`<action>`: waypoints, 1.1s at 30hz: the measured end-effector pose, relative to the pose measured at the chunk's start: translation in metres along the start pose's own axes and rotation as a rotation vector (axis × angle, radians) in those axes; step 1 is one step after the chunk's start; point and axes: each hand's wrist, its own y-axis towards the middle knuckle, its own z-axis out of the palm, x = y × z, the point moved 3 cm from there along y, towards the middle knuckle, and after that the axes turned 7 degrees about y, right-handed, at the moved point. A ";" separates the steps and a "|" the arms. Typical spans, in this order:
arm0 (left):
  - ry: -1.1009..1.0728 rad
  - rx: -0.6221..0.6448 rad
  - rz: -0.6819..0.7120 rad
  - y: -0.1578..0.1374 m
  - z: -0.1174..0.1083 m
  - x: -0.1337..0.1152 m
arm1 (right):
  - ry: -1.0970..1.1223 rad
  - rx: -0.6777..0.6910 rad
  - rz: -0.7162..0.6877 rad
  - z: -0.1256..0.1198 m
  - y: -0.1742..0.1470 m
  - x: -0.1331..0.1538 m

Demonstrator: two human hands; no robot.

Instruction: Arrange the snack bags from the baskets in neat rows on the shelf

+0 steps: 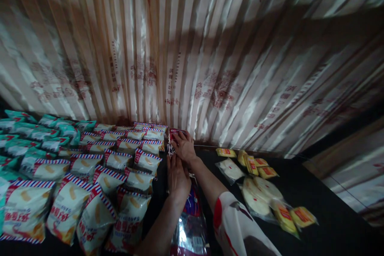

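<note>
My right hand [184,148] reaches furthest forward. Its fingers lie spread over a dark red snack packet [177,131] close to the foot of the curtain. Just nearer to me, my left hand [180,178] is laid palm down, fingers stretched forward. Its fingertips meet the near end of that packet, partly under my right hand. Below my left hand, a long shiny purple-and-dark plastic package [192,228] with a barcode lies on the black surface. My forearms and hands cover part of both packages.
To the left stand rows of white chip bags [129,216] with striped edges, and teal bags [27,130] beyond. On the right, small yellow packets [267,172] and clear bags of round white pieces [255,200] lie on a black table [324,192]. A pleated curtain [210,68] hangs behind.
</note>
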 end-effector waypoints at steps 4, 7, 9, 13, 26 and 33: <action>0.065 0.046 -0.023 -0.004 -0.002 -0.002 | -0.096 0.115 0.017 0.003 0.007 0.004; 0.116 0.092 -0.044 -0.008 -0.004 -0.004 | -0.136 0.196 0.049 0.007 0.011 0.002; 0.149 0.117 -0.059 -0.011 -0.005 -0.006 | -0.136 0.227 0.076 0.010 0.013 0.000; 0.206 0.156 -0.072 -0.014 -0.002 -0.009 | -0.102 0.252 0.103 0.013 0.013 -0.003; 0.264 0.118 -0.043 -0.016 0.011 -0.006 | -0.018 0.207 0.120 0.022 0.009 -0.008; 0.250 0.097 -0.030 -0.016 0.014 -0.001 | -0.023 0.222 0.154 0.025 0.008 -0.006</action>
